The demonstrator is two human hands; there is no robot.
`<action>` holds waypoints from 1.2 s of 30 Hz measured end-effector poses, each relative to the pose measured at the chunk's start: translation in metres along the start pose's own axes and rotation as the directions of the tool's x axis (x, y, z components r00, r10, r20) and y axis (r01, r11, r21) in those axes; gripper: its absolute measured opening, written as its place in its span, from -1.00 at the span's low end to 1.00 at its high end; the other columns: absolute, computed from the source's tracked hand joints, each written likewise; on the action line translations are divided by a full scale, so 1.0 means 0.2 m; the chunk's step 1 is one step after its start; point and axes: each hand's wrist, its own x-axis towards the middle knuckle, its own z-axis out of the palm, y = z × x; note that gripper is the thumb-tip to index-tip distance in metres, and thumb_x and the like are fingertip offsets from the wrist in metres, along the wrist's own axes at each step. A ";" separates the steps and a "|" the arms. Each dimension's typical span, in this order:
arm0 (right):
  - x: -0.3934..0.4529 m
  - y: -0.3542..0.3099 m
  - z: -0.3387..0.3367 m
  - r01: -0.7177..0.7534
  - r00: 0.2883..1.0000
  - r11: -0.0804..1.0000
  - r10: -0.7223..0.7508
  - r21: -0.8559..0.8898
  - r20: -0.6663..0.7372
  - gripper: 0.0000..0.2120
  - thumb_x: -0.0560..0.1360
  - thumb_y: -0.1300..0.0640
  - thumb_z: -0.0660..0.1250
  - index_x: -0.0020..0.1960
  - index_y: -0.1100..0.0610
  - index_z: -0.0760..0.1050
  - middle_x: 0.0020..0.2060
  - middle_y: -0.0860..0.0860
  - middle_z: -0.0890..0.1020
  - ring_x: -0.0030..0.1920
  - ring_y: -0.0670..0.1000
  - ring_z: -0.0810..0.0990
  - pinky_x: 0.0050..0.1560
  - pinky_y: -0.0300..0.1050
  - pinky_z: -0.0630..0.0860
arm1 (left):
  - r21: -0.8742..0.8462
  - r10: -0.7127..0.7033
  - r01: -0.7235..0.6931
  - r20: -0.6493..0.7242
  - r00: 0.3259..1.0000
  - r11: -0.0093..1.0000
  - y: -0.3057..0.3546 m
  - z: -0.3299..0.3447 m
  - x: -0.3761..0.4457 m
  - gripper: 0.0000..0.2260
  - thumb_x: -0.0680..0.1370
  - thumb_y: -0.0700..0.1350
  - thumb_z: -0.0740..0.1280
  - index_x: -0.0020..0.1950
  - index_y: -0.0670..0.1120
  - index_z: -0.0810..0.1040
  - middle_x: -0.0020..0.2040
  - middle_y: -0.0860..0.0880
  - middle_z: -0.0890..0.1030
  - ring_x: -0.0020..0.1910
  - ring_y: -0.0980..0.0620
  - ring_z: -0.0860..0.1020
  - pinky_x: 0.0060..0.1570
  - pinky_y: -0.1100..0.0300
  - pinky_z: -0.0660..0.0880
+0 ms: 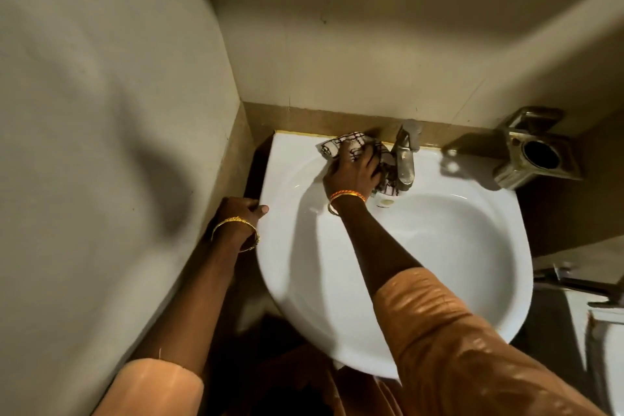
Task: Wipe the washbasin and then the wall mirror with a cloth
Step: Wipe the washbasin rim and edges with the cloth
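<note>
A white washbasin [456,246] fills the middle of the view, fixed against the back wall. My right hand [353,172] presses a white cloth with a dark grid pattern [341,142] onto the basin's back ledge, just left of the metal tap [405,159]. Part of the cloth hangs down beside the tap's spout. My left hand [241,213] grips the basin's left rim, thumb on top. No mirror is in view.
A metal holder with a round hole [537,154] sticks out of the wall at the back right. A plain wall stands close on the left. Dark metal fittings [580,284] and a white fixture lie at the right edge.
</note>
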 end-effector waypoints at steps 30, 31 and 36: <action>-0.59 0.05 -0.11 -0.354 0.541 0.833 -0.188 0.425 0.820 -0.58 0.57 -0.10 0.16 -0.32 0.14 0.50 -0.46 -0.02 0.54 -0.46 -0.12 0.46 -0.31 -0.26 0.37 | -0.215 -0.036 0.018 -0.082 0.996 0.976 0.01 0.02 -0.09 -0.73 0.55 -0.09 0.32 0.19 -0.18 0.60 0.15 -0.20 0.64 0.11 -0.19 0.60 0.16 0.09 0.50; -0.61 0.11 -0.11 -0.280 0.522 0.892 -0.169 0.355 0.836 -0.56 0.55 -0.12 0.20 -0.39 0.11 0.49 -0.53 -0.06 0.52 -0.51 -0.13 0.43 -0.33 -0.25 0.35 | -0.205 -0.040 0.020 -0.093 0.995 0.979 0.01 0.03 -0.09 -0.73 0.55 -0.09 0.32 0.19 -0.18 0.60 0.16 -0.20 0.63 0.13 -0.18 0.59 0.17 0.11 0.48; -0.75 0.24 -0.03 -0.314 0.679 0.835 -0.134 0.451 0.722 -0.63 0.42 -0.02 0.44 -0.46 0.11 0.44 -0.58 -0.10 0.43 -0.54 -0.14 0.40 -0.37 -0.24 0.36 | -0.192 -0.042 0.024 -0.095 0.995 0.981 0.02 0.02 -0.11 -0.71 0.54 -0.06 0.33 0.22 -0.15 0.59 0.18 -0.19 0.62 0.16 -0.20 0.57 0.22 0.03 0.48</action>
